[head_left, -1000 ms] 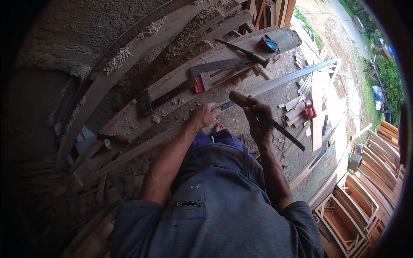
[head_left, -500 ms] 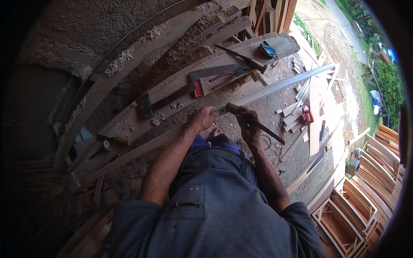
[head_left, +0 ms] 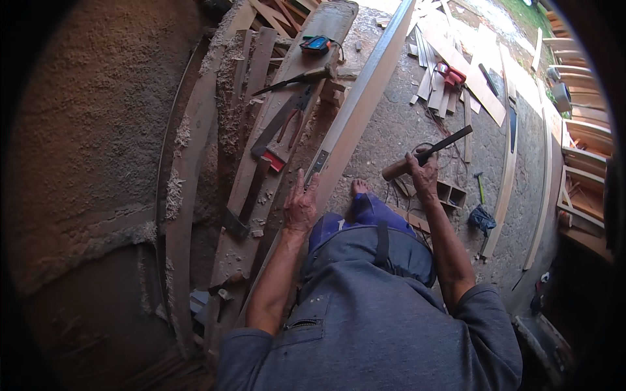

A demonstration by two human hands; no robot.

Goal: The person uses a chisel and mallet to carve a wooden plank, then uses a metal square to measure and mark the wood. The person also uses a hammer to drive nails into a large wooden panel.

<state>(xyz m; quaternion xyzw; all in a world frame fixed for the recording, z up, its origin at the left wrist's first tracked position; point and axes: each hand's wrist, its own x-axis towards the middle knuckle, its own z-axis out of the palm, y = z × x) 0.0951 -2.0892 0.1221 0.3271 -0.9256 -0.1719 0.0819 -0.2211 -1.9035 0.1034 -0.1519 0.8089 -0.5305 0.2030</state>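
Left hand [head_left: 300,212], fingers loosely outstretched, is touching a long, pale wooden beam [head_left: 360,120] running toward twelve o'clock; right hand [head_left: 424,176] is grasping a brown-handled, dark-bladed tool [head_left: 450,139], a stray swing possibly endangering those fingers.

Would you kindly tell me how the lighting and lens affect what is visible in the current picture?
Head view: daylight nearly washes out the pale boards at upper right; the wall at left falls into deep shadow; a sheen runs along the long beam; fisheye bends straight edges near the black rim; left hand and right hand look fairly clear.
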